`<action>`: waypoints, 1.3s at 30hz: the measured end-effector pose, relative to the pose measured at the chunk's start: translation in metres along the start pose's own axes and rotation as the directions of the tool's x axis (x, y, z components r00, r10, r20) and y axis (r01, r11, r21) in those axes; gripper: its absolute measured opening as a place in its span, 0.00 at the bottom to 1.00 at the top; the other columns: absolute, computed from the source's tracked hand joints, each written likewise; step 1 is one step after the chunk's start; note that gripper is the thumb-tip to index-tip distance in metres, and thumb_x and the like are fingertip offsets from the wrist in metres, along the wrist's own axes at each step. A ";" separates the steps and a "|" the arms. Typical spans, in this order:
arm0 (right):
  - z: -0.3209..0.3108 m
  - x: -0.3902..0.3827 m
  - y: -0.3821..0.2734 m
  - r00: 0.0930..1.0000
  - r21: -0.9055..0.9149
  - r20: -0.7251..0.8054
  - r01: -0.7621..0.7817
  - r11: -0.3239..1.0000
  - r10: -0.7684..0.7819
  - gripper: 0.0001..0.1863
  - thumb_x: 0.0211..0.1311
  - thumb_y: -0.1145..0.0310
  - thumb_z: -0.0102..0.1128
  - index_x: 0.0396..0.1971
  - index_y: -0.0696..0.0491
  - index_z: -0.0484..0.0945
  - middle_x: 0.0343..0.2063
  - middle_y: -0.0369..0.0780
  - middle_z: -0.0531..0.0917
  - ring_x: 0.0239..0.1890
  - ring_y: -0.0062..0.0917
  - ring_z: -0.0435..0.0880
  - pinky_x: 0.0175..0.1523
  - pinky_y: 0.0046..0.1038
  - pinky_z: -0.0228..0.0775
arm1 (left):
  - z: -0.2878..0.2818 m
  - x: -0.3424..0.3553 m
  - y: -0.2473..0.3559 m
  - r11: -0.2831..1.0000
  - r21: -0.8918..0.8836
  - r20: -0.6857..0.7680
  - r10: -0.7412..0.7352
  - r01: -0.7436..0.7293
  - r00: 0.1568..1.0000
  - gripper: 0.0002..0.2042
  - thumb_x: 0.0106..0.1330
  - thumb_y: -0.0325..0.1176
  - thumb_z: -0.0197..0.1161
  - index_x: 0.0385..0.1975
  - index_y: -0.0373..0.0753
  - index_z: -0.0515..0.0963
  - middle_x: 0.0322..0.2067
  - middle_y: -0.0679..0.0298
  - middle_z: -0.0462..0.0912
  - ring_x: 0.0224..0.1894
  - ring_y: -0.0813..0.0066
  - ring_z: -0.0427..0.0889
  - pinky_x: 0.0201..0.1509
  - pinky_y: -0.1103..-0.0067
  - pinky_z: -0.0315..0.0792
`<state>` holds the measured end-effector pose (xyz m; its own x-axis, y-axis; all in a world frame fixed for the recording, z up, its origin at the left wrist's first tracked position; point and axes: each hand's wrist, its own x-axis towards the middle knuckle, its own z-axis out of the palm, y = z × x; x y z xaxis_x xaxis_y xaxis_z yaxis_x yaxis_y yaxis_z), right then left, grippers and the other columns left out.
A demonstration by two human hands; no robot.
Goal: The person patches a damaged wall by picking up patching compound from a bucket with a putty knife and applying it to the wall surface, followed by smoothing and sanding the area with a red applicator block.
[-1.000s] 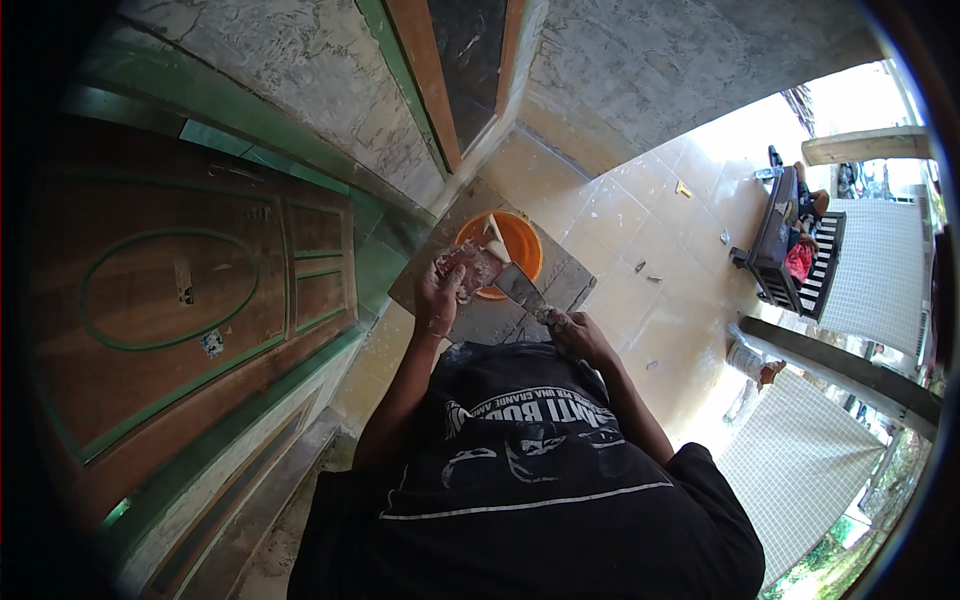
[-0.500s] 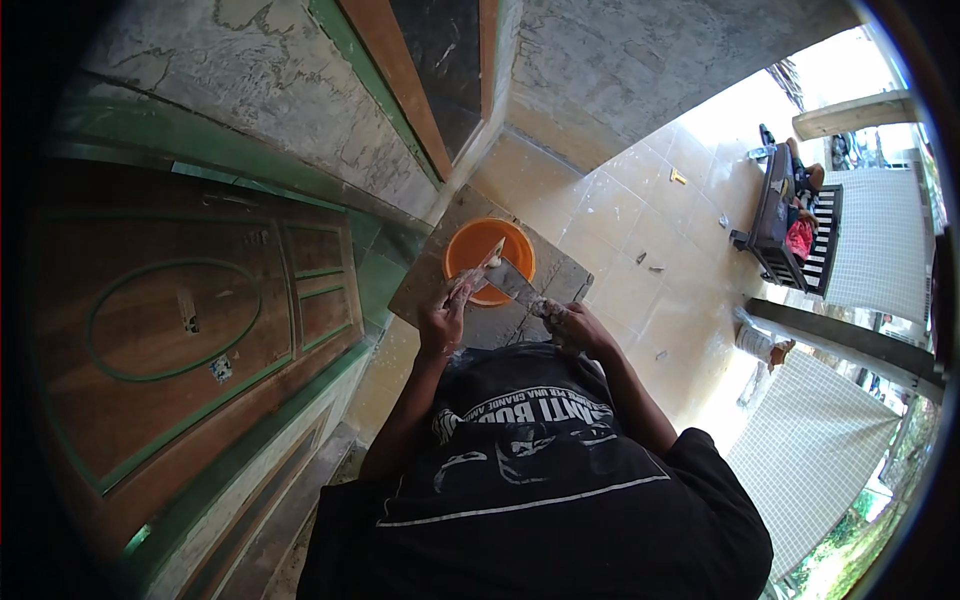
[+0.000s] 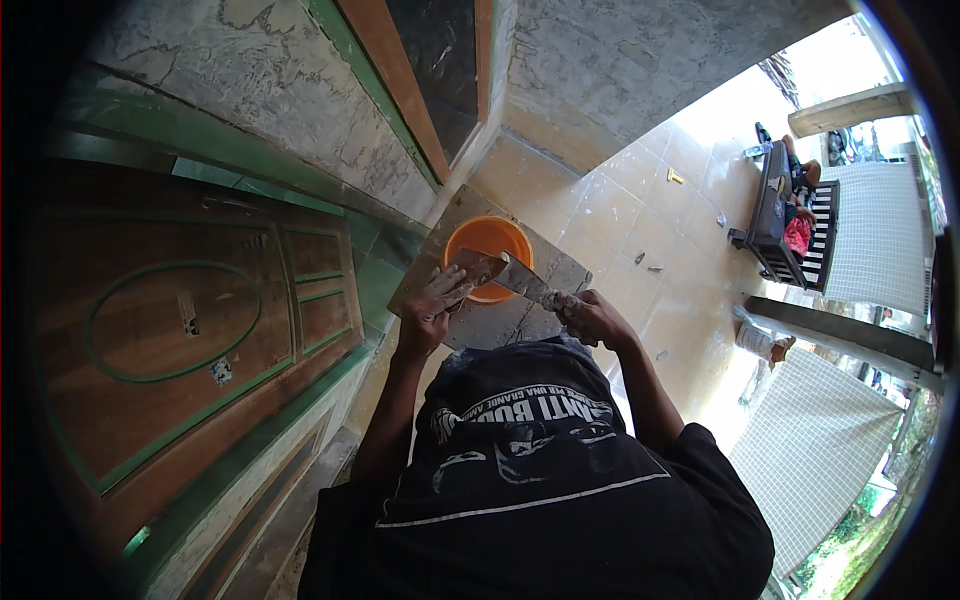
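My left hand (image 3: pixel 432 303), its fingers smeared with white paste, grips a flat brownish scraper plate (image 3: pixel 480 267). In my right hand (image 3: pixel 592 318) is the crusted handle of a putty knife (image 3: pixel 522 279), its broad metal blade pointing left. The blade's tip meets or nearly meets the plate's right edge, where a dab of white paste shows. Both tools are over an orange bucket (image 3: pixel 489 232), whose contents I cannot make out. Beneath the bucket is a grey, stained board (image 3: pixel 552 268).
A brown door (image 3: pixel 190 300) with green trim stands at left, and a rough grey plastered wall (image 3: pixel 600 70) ahead. On the tiled floor lie a small yellow object (image 3: pixel 675 176) and scraps. A dark bench (image 3: pixel 772 195) with someone on it and a white pail (image 3: pixel 752 338) are at right.
The plate in my left hand has turned from edge-on to flatter, with my left fingers spread along it. My right hand has shifted slightly right with the putty knife.
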<state>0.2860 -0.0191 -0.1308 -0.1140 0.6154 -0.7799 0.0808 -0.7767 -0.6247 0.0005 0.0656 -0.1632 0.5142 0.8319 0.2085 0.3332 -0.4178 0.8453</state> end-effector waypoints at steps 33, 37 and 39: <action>0.012 -0.007 0.021 0.485 -0.723 -0.375 0.380 0.577 -0.790 0.17 0.49 0.69 0.63 0.42 0.52 0.79 0.30 0.40 0.77 0.33 0.34 0.74 0.40 0.31 0.66 | -0.011 0.021 -0.006 0.169 -0.886 0.257 -0.595 0.431 0.762 0.12 0.57 0.22 0.55 0.42 0.35 0.70 0.37 0.61 0.78 0.37 0.73 0.79 0.44 0.77 0.75; 0.007 -0.023 0.018 0.888 0.288 -0.169 0.459 0.841 -0.427 0.20 0.63 0.54 0.51 0.38 0.58 0.75 0.16 0.32 0.71 0.14 0.15 0.66 0.19 0.18 0.55 | -0.002 0.033 0.006 0.370 -0.863 0.040 -0.628 0.344 0.777 0.15 0.57 0.19 0.56 0.44 0.35 0.68 0.40 0.60 0.77 0.39 0.73 0.79 0.43 0.77 0.76; 0.019 -0.037 0.001 0.922 0.277 -0.096 0.386 0.880 -0.375 0.24 0.64 0.47 0.46 0.36 0.57 0.73 0.14 0.29 0.68 0.14 0.10 0.64 0.17 0.15 0.52 | 0.003 0.041 0.023 0.415 -0.850 0.001 -0.613 0.323 0.790 0.14 0.57 0.19 0.55 0.43 0.33 0.68 0.40 0.59 0.76 0.40 0.73 0.77 0.44 0.78 0.74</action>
<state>0.2712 -0.0450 -0.1015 -0.0399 0.8714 -0.4889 -0.2475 -0.4826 -0.8401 0.0320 0.0893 -0.1363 0.2032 0.9131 -0.3535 -0.3674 0.4058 0.8369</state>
